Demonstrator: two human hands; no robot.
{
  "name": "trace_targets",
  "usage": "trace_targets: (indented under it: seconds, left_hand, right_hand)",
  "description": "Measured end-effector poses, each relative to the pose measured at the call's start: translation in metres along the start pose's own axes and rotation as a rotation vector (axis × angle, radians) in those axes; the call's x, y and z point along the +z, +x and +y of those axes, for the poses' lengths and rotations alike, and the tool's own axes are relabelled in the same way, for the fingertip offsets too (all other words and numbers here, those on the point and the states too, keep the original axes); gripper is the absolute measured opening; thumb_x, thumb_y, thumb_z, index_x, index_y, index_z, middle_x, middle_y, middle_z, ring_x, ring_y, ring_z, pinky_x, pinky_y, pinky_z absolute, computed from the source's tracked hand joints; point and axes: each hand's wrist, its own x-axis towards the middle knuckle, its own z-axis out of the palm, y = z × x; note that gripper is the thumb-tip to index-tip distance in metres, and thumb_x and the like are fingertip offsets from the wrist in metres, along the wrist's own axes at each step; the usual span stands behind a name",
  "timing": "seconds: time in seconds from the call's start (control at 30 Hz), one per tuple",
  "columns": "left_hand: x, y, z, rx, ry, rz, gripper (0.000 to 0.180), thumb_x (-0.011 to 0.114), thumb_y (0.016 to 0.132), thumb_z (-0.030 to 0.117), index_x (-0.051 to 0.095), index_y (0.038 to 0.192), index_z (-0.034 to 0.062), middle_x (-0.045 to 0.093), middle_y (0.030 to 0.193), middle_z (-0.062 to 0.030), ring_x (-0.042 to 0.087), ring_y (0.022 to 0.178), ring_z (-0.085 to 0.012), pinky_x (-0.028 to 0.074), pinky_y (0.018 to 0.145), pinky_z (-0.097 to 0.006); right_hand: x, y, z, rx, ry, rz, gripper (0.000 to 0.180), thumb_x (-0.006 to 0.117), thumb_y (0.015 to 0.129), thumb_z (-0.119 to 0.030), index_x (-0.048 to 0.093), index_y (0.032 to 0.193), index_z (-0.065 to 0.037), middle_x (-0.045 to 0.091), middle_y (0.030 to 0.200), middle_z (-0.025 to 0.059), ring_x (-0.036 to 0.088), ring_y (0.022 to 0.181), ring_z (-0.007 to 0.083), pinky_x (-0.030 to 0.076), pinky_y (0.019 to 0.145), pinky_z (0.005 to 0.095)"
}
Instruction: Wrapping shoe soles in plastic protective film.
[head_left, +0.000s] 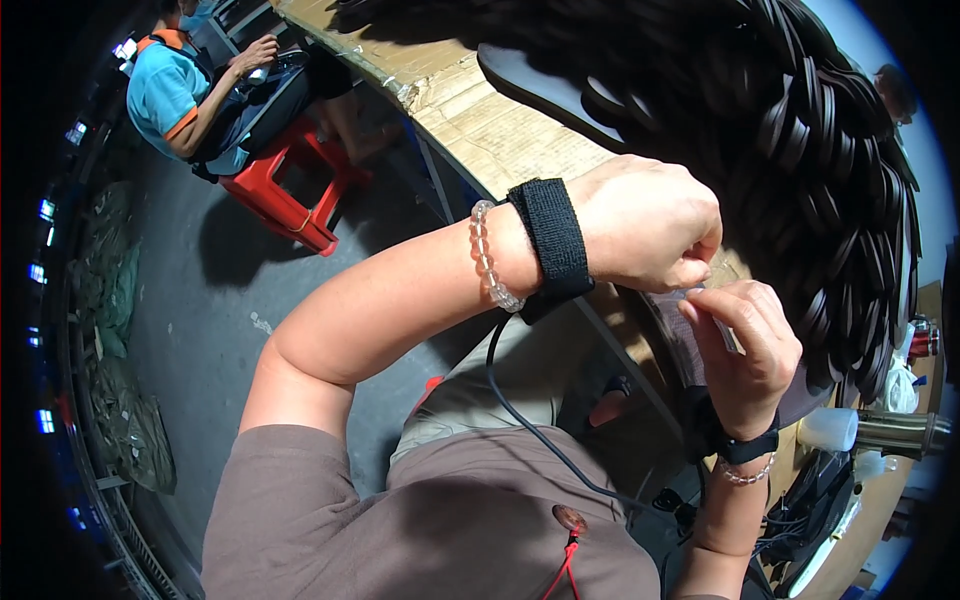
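Thin pale strip (722, 326) sits pinched between both hands just above the bench edge, long axis running from upper left down to lower right. Right hand (745, 350) fingers curl closed around its lower part; left hand (645, 225) fingertips close tight on its upper end. Heap of black rings (800, 130) lies just behind on the cardboard-covered bench (500, 130).

both hands (690, 290) meet above the surface (500, 130) edge; a heap of rings (800, 130) lies on it behind them; a seated co-worker (190, 90) far left.
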Motion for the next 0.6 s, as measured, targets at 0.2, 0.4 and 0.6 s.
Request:
trace_targets:
  seconds: [0.2,0.4,0.6]
  left_hand:
    - [0.0,-0.001,-0.002,-0.008,-0.037,-0.024,0.025,0.074,0.089,0.028,0.081,0.095,0.0046,0.077,0.087,-0.0167,0.076,0.084,-0.0351,0.06,0.078,-0.042]
    - [0.004,-0.002,-0.007,0.079,-0.103,0.032,0.025,0.071,0.094,0.027,0.079,0.1,0.004,0.075,0.088,-0.0182,0.074,0.084,-0.0371,0.059,0.076,-0.044]
    - [0.002,-0.001,-0.003,0.0,-0.157,-0.063,0.024,0.07,0.094,0.026,0.078,0.099,0.0031,0.073,0.085,-0.0198,0.073,0.084,-0.0384,0.058,0.075,-0.044]
  right_hand:
    - [0.002,0.002,0.002,0.006,-0.05,0.014,0.021,0.086,0.077,0.001,0.074,0.094,-0.005,0.068,0.078,0.0092,0.065,0.07,0.024,0.049,0.064,0.0337]
    - [0.007,-0.002,0.007,0.129,-0.079,0.118,0.023,0.089,0.076,0.0,0.072,0.091,-0.005,0.069,0.079,0.0078,0.067,0.068,0.0195,0.053,0.062,0.0291]
    - [0.005,-0.002,0.011,0.15,-0.045,0.111,0.023,0.088,0.079,0.0,0.069,0.091,-0.003,0.069,0.079,0.0069,0.067,0.068,0.0169,0.054,0.062,0.0267]
